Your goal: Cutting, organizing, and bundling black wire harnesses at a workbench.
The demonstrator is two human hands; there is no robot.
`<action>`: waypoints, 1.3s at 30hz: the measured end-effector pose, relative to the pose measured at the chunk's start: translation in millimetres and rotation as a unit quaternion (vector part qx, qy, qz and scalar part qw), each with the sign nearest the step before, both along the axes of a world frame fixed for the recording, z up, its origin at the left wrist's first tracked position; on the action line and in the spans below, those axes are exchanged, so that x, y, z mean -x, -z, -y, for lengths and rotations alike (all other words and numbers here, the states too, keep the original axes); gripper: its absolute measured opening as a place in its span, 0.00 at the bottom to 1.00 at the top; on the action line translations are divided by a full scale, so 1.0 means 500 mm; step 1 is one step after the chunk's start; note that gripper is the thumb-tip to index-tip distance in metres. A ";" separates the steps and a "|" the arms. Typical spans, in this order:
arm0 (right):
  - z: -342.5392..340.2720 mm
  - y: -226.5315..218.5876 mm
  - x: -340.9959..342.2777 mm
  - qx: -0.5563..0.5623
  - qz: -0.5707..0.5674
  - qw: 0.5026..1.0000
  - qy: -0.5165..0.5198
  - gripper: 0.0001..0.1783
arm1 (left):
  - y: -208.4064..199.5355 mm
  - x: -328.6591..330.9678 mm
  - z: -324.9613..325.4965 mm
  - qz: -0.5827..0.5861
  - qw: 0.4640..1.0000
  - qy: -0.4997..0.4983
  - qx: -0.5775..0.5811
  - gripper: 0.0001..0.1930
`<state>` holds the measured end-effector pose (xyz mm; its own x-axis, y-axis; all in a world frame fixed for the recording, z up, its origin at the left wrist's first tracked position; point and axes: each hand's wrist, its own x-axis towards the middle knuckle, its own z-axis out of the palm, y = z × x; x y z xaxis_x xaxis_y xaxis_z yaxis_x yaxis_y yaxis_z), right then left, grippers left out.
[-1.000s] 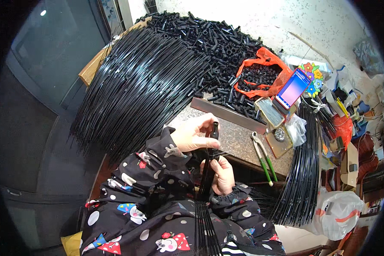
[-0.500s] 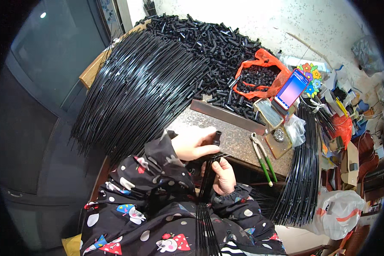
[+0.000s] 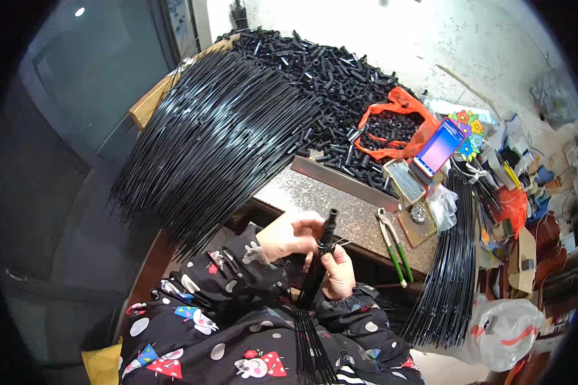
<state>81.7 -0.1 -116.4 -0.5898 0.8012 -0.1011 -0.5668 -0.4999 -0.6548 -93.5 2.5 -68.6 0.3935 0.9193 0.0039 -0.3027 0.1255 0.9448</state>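
Note:
My right hand (image 3: pixel 339 273) is closed round a bundle of thin black rods (image 3: pixel 313 343), thumb pressed on its upper part. The rods fan out downward over my lap. A stepped black tube fitting (image 3: pixel 331 224) stands upright at the bundle's top, tilted slightly right. My left hand (image 3: pixel 288 237) is beside the fitting's lower collar, its fingers bent and thumb close to it; what they pinch, if anything, is hidden. A short, thin, pale wire end (image 3: pixel 345 243) sticks out to the right of the collar, above my right thumb.
A speckled table (image 3: pixel 302 192) carries a broad sheaf of black rods (image 3: pixel 205 135), piled black tube fittings (image 3: pixel 327 64), a metal bar (image 3: pixel 343 182), green-handled pliers (image 3: pixel 395 247) and a phone (image 3: pixel 439 147). A red bag (image 3: pixel 401 151) holds small black parts. More rods (image 3: pixel 443 276) hang at the right edge.
My left hand has drawn back from the top of the fitting, leaving more of it uncovered. My right hand still grips the bundle. The view has shifted slightly.

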 end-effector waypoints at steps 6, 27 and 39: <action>0.004 0.010 0.001 -0.020 0.017 0.999 0.029 0.10 | 0.022 -0.024 0.019 -0.127 0.967 -0.122 -0.187 0.23; 0.010 -0.021 -0.024 -0.058 -0.036 0.980 -0.187 0.13 | 0.057 -0.035 -0.007 0.244 0.935 0.040 -0.254 0.09; -0.006 -0.041 0.026 -0.241 0.132 0.886 0.374 0.11 | -0.052 -0.062 -0.009 -0.070 0.963 -0.088 -0.245 0.47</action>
